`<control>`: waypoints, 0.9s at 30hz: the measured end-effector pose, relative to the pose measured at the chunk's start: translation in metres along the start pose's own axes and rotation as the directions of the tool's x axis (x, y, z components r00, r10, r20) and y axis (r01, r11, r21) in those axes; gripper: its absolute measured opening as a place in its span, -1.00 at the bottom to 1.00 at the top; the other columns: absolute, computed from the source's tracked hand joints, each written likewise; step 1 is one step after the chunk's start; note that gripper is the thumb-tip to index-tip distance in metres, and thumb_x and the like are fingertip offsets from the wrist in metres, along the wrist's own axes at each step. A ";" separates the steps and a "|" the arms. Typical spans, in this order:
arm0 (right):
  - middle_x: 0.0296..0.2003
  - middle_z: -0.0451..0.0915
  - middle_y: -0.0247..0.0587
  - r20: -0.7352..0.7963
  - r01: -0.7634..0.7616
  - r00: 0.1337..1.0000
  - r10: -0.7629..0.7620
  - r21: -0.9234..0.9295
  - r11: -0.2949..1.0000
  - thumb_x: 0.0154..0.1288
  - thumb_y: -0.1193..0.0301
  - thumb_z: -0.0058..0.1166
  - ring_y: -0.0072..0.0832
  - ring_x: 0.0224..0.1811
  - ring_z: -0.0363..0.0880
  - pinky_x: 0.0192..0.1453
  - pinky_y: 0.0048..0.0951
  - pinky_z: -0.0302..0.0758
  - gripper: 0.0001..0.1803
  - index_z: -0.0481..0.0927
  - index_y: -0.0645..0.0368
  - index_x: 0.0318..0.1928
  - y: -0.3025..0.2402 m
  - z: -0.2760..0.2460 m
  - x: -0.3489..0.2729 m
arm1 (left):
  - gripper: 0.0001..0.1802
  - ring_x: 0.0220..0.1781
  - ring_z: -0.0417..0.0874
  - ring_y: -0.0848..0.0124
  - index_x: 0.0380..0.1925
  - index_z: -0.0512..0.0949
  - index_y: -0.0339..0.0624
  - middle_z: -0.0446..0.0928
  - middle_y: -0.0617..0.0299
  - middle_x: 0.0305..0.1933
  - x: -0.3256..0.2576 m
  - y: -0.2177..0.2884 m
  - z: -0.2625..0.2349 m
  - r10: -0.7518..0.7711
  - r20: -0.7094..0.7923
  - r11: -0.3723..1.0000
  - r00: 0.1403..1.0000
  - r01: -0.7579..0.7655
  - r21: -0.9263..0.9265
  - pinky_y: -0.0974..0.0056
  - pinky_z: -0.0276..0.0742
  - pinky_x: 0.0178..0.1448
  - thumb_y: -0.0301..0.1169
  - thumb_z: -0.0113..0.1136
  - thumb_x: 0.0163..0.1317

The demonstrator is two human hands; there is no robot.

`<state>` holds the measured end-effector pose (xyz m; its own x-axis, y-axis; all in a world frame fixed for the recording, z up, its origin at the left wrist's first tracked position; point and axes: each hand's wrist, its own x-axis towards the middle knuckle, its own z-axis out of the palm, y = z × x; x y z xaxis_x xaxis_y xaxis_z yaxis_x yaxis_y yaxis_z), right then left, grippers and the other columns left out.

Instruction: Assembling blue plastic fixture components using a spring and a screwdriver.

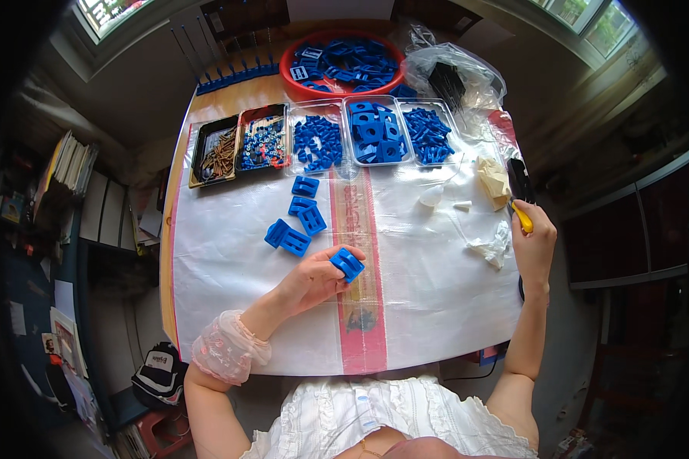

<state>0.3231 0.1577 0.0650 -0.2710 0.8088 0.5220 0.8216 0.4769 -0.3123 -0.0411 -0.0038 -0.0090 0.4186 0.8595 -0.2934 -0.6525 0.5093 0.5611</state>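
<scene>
While the left hand (318, 277) has its grip clamped on a blue slotted piece (347, 265), held between thumb and fingers over the pink stripe (365, 336) of a white cover (436, 306), the right hand (537, 239) is well apart at the far right edge, its grip closed around a yellow handle (523, 216). What that handle belongs to cannot be made out clearly.

Just beyond the left hand, a loose cluster of similar blue parts (311, 220) lies on the cover, some touching and tilted against each other. Near the right hand are a crumpled yellowish cloth (493, 180), a crumpled white wrapping (494, 246) and a small white cylinder (462, 205).

Farther out, five trays stand in a row across the worktop (213, 107): from the left, they carry brass-coloured screws (220, 157), mixed small bits (264, 145), small blue pegs (318, 142), larger blue blocks with holes (375, 130) and more small blue fittings (429, 136). Behind them sits a red basin (288, 75) heaped with blue parts, between a blue rack (237, 79) with upright rods and a clear plastic bag (482, 73).
</scene>
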 end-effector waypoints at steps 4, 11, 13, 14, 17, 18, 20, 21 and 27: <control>-0.21 0.66 -0.02 0.029 -0.019 0.999 0.023 -0.127 0.992 0.31 0.63 0.16 -0.06 -0.15 0.67 -0.03 -0.16 0.58 -0.72 0.68 0.28 0.02 0.007 0.016 -0.014 | -0.51 -0.05 0.51 0.55 0.17 0.48 -0.20 0.53 0.30 -0.03 0.000 0.000 0.000 -0.010 -0.013 1.000 1.000 0.010 0.027 0.38 0.41 0.08 -0.48 0.14 0.18; -0.10 0.60 -0.11 0.116 -0.008 0.993 0.038 -0.245 0.970 0.34 0.58 0.14 -0.10 -0.06 0.65 0.01 -0.14 0.56 -0.64 0.61 0.21 0.14 0.004 0.028 -0.033 | -0.48 -0.02 0.53 0.54 0.21 0.48 -0.19 0.53 0.30 0.02 0.001 -0.003 -0.004 -0.022 0.018 0.999 1.000 0.021 0.049 0.36 0.40 0.13 -0.44 0.17 0.19; -0.13 0.58 -0.15 0.145 0.005 0.989 0.033 -0.250 0.968 0.31 0.54 0.18 -0.12 -0.09 0.64 -0.05 -0.13 0.57 -0.61 0.59 0.17 0.16 0.007 0.031 -0.036 | -0.52 -0.04 0.50 0.55 0.21 0.49 -0.17 0.49 0.30 0.01 -0.001 -0.002 -0.001 -0.043 0.032 0.991 0.999 0.039 0.126 0.38 0.44 0.09 -0.48 0.15 0.24; -0.10 0.57 -0.16 0.177 0.007 0.983 0.040 -0.262 0.965 0.30 0.48 0.23 -0.12 -0.07 0.64 -0.02 -0.13 0.58 -0.58 0.58 0.14 0.18 0.008 0.031 -0.037 | -0.53 -0.04 0.49 0.55 0.20 0.50 -0.16 0.47 0.30 0.00 -0.001 -0.003 0.003 -0.046 0.029 0.984 0.999 0.041 0.172 0.38 0.46 0.08 -0.49 0.14 0.25; -0.09 0.56 -0.15 0.240 -0.002 0.969 0.059 -0.231 0.973 0.27 0.42 0.29 -0.12 -0.01 0.62 0.04 -0.14 0.58 -0.54 0.57 0.17 0.18 0.003 0.031 -0.038 | -0.55 -0.02 0.50 0.56 0.22 0.51 -0.12 0.45 0.28 0.04 0.000 -0.006 0.000 -0.037 0.049 0.976 0.998 0.025 0.217 0.39 0.52 0.07 -0.54 0.12 0.30; -0.08 0.56 -0.14 0.254 0.005 0.966 0.054 -0.226 0.974 0.26 0.40 0.31 -0.12 0.01 0.61 0.06 -0.15 0.58 -0.53 0.57 0.18 0.18 0.002 0.030 -0.037 | -0.55 -0.02 0.51 0.56 0.22 0.51 -0.13 0.45 0.28 0.04 0.000 -0.007 -0.001 -0.036 0.048 0.976 0.998 0.025 0.219 0.40 0.52 0.06 -0.54 0.11 0.31; -0.08 0.56 -0.12 0.280 0.015 0.959 0.048 -0.222 0.975 0.24 0.37 0.35 -0.11 0.05 0.59 0.10 -0.16 0.57 -0.50 0.57 0.21 0.18 0.001 0.026 -0.036 | -0.54 -0.05 0.51 0.57 0.24 0.50 -0.15 0.46 0.29 0.02 0.001 -0.007 0.000 -0.032 0.039 0.975 0.999 0.023 0.219 0.41 0.51 0.05 -0.56 0.10 0.32; -0.08 0.56 -0.11 0.277 0.028 0.960 0.037 -0.228 0.973 0.24 0.38 0.35 -0.11 0.06 0.58 0.11 -0.16 0.56 -0.50 0.57 0.22 0.17 -0.002 0.023 -0.035 | -0.52 -0.08 0.51 0.57 0.26 0.49 -0.18 0.48 0.30 0.00 0.000 -0.007 0.002 -0.028 0.030 0.976 0.999 0.021 0.218 0.41 0.49 0.04 -0.57 0.10 0.32; -0.01 0.59 -0.09 0.267 0.158 0.950 -0.163 0.038 0.987 0.17 0.51 0.38 -0.09 0.05 0.60 0.11 -0.16 0.55 -0.52 0.60 0.22 0.13 -0.059 0.003 -0.021 | -0.51 -0.09 0.52 0.60 0.28 0.48 -0.20 0.52 0.31 -0.01 0.001 -0.009 -0.001 -0.025 0.045 0.975 0.999 0.015 0.220 0.42 0.47 0.02 -0.59 0.07 0.33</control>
<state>0.2789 0.1133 0.0703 -0.5251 0.7825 0.3346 0.7487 0.6117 -0.2556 -0.0359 -0.0077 -0.0150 0.4631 0.8435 -0.2721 -0.4912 0.4998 0.7134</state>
